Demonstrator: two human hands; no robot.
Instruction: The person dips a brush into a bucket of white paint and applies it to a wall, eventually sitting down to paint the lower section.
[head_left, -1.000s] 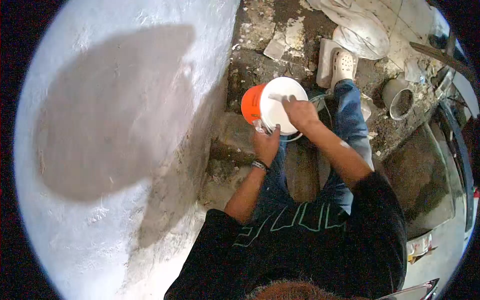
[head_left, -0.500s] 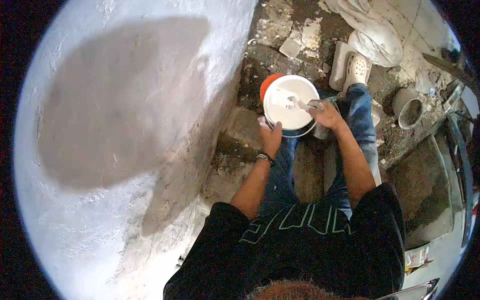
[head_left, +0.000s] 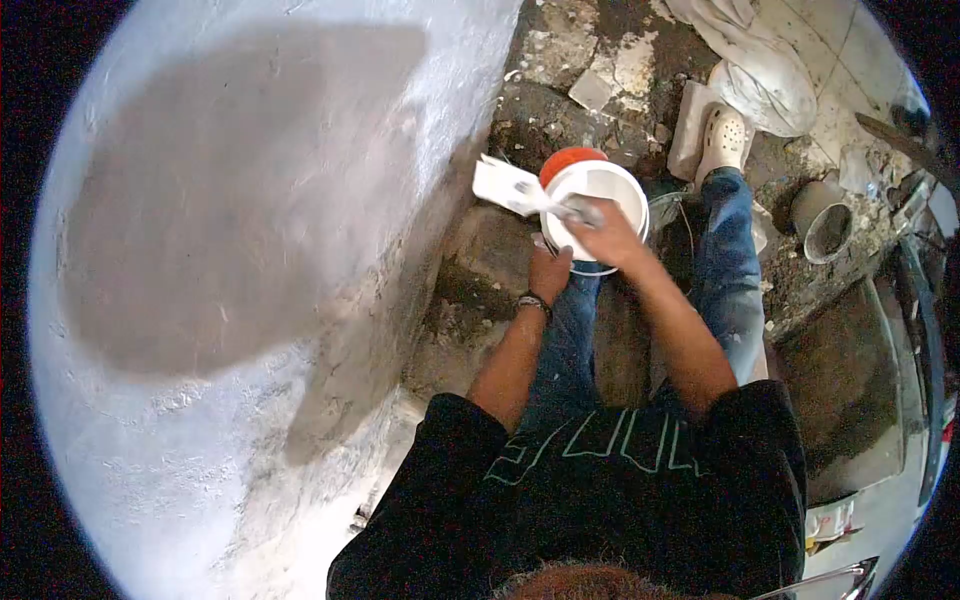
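My right hand (head_left: 605, 232) is closed around the handle of a wide flat paintbrush (head_left: 503, 184), its head coated white. The brush points left, past the rim of a white bucket (head_left: 643, 205) with white paint (head_left: 610, 183) inside. At the bucket's near left side, my left hand (head_left: 550, 268) grips the rim, thumb up against it. My right hand and forearm cover part of the bucket's opening. A red-orange round thing (head_left: 568, 160) shows behind the bucket, mostly hidden by it.
A wall (head_left: 240, 200) with a large grey-brown patch amid white rises at left. Rubble and a flat tile piece (head_left: 592, 90) lie on the dirty floor. To the right are a grey pot (head_left: 822, 222) and a white sack (head_left: 765, 95). My shoe (head_left: 725, 138) rests beside a block (head_left: 690, 130).
The brush has come up out of the bucket and swung left over its rim, with my right hand moving left over the opening. My left hand still holds the bucket.
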